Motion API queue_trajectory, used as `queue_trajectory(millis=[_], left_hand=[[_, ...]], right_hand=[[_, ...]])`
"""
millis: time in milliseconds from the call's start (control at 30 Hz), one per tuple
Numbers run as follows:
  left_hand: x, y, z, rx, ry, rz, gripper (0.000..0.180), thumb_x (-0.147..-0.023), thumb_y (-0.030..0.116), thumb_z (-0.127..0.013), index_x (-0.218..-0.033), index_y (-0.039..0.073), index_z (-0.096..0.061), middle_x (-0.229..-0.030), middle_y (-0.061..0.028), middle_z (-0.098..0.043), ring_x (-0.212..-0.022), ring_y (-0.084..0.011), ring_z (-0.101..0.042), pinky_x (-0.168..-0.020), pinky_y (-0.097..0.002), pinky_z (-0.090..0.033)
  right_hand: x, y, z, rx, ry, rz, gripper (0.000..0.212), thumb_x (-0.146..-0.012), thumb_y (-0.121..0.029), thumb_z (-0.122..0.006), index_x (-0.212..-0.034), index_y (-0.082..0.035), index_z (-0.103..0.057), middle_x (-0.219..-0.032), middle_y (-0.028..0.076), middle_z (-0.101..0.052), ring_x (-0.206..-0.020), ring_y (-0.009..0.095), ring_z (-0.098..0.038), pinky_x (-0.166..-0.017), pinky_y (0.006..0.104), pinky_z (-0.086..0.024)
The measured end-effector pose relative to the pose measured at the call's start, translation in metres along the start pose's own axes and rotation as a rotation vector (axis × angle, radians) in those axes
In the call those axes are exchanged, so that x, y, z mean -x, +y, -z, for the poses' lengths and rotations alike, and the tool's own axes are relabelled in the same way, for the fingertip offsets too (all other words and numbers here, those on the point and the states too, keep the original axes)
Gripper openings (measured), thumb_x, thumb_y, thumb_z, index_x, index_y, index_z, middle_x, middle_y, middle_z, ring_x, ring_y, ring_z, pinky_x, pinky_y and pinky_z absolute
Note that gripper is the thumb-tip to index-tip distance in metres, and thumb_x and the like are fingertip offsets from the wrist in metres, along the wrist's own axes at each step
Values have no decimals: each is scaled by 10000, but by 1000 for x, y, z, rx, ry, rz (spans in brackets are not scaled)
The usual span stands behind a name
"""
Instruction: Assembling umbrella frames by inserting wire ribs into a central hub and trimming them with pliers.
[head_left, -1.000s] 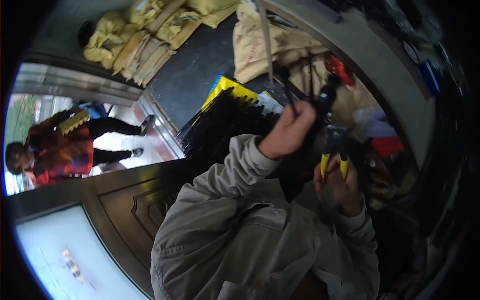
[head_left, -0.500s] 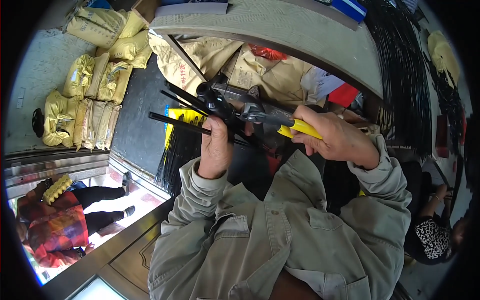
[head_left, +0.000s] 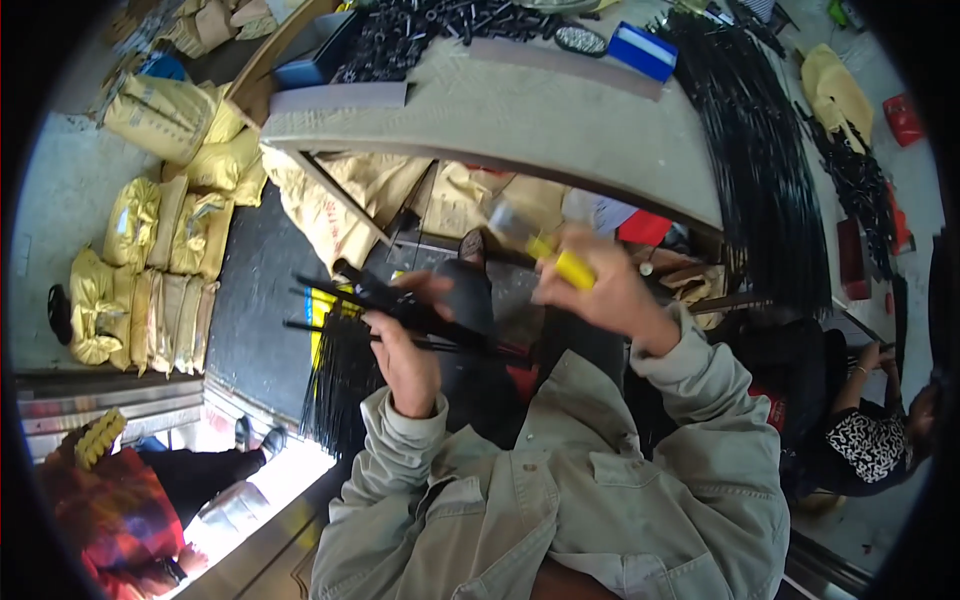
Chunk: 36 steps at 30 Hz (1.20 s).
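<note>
In my left hand (head_left: 408,368) is a bundle of black rods (head_left: 372,292) with a thicker black tube among them. My thumb lies along the near side, and the rods point to the far left. My right hand (head_left: 615,290) is closed around a pair of yellow-handled pliers (head_left: 572,268). The pliers are blurred by motion, with their metal head towards the far left, apart from the rods. Whether their jaws are apart cannot be made out.
Across the far side stands a worktable (head_left: 560,125) with loose black parts (head_left: 430,30), a blue box (head_left: 642,50) and long black rods (head_left: 745,150). Yellow sacks (head_left: 130,225) are stacked left. One person (head_left: 110,510) is at lower left, another (head_left: 865,440) at right.
My right hand has drawn the pliers off the black bundle and moved left. The left hand has shifted lower left with the bundle. The view has tilted, showing more of the table.
</note>
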<state>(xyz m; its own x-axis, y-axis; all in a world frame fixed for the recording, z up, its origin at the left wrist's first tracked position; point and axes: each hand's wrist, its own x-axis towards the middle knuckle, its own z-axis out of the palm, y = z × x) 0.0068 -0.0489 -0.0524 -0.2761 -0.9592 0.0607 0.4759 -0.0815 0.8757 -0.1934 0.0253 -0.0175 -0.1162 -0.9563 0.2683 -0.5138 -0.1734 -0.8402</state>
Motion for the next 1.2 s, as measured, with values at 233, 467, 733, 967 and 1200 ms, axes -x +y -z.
queue_trajectory(millis=[233,467,733,967,1200], left_hand=[[3,-19,6,-279,-328,21,453,-938,336,-314,-1080,-53,-498,-823,-81,-595,-732,-128,-538,-647,-242,-429],[-23,-21,20,-101,-384,269,230,-882,95,-417,-1063,-12,-510,-854,-59,-583,-719,-113,-530,-668,-238,-424],[-41,-44,23,-111,-345,17,178,-855,95,-491,-1000,-7,-486,-762,-74,-557,-636,-145,-516,-581,-271,-409],[-35,-33,24,-134,-342,9,162,-838,124,-522,-943,6,-486,-699,-63,-545,-624,-173,-531,-567,-282,-405],[-19,-21,17,-201,-375,-68,160,-838,134,-520,-937,12,-488,-675,-68,-534,-614,-177,-547,-553,-285,-401]], right_hand=[[-163,118,115,597,576,-108,156,-737,-149,-645,-796,-5,-631,-741,115,-633,-669,215,-609,-618,310,-466],[-269,236,158,1178,347,77,344,-777,-323,-585,-928,-14,-594,-831,199,-612,-753,375,-581,-620,441,-455],[-294,302,186,1322,270,-93,358,-773,-298,-616,-842,53,-599,-805,260,-593,-748,423,-566,-641,477,-451],[-288,279,182,1359,319,-167,376,-791,-307,-604,-865,61,-602,-825,253,-590,-743,396,-584,-609,460,-469],[-278,269,202,1417,393,-38,334,-840,-268,-562,-937,52,-582,-866,225,-585,-773,356,-583,-649,425,-462]])
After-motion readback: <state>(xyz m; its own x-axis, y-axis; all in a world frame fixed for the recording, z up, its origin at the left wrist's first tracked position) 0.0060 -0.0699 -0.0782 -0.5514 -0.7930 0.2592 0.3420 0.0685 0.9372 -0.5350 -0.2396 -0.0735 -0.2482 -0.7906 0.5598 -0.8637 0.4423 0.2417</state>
